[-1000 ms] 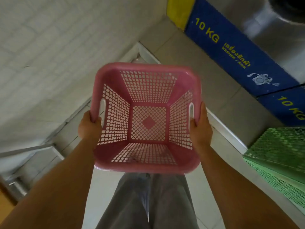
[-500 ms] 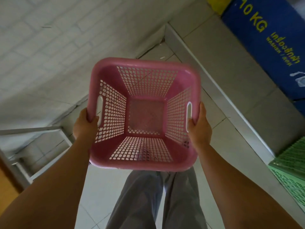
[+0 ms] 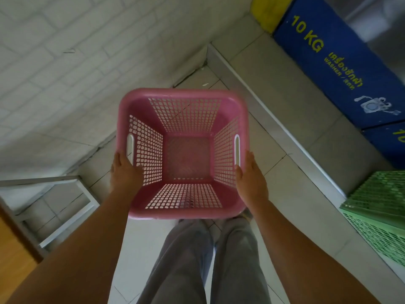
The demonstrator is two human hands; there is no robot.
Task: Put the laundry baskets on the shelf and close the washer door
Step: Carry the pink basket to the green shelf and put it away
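Note:
I look down into an empty pink laundry basket (image 3: 182, 94) with lattice walls, held upright and low over the tiled floor near the wall corner. My left hand (image 3: 123, 172) grips its left rim just below the handle slot. My right hand (image 3: 251, 176) presses on the right side beside the other slot, fingers stretched along the rim. A green laundry basket (image 3: 381, 205) sits at the right edge on the raised ledge. The blue "10 KG" front panel of a washer (image 3: 328, 62) is at the upper right; its door is out of view.
A white brick wall (image 3: 65, 62) fills the upper left. A raised tiled ledge (image 3: 285, 95) with a white edge runs along the washers. A white metal frame (image 3: 65, 216) and a brown wooden panel (image 3: 13, 260) stand at the lower left. My grey-trousered legs are below the basket.
The pink basket has gone down and away from me, toward the floor by the wall corner. The fingers of my right hand have straightened along its side.

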